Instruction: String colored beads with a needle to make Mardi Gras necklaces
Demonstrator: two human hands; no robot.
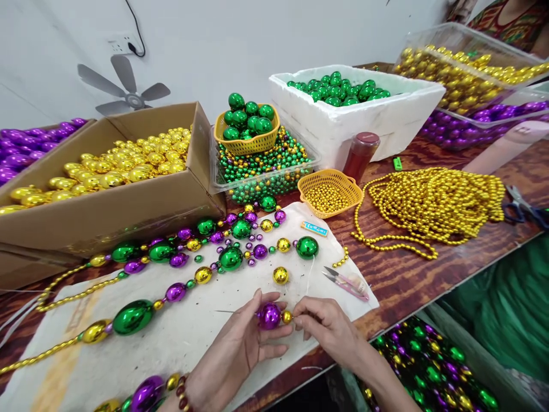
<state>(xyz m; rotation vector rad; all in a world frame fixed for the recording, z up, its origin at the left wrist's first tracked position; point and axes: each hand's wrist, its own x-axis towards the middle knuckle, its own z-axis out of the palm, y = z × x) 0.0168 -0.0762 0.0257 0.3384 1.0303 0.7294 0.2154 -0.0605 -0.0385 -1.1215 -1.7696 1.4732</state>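
Note:
My left hand, palm up with a beaded bracelet at the wrist, holds a shiny purple bead in its fingers. A thin needle sticks out to the left of that hand. Against the purple bead sits a small gold bead, pinched at its right side by my right hand. White thread runs near a large green bead on the cloth. One gold ball bead lies just beyond my fingers. Strung green, purple and gold beads stretch across the cloth to the left.
Snips lie right of my hands on the white cloth. Behind are a cardboard box, a small yellow basket, a foam box and a reddish jar. Gold bead strands and scissors are at right.

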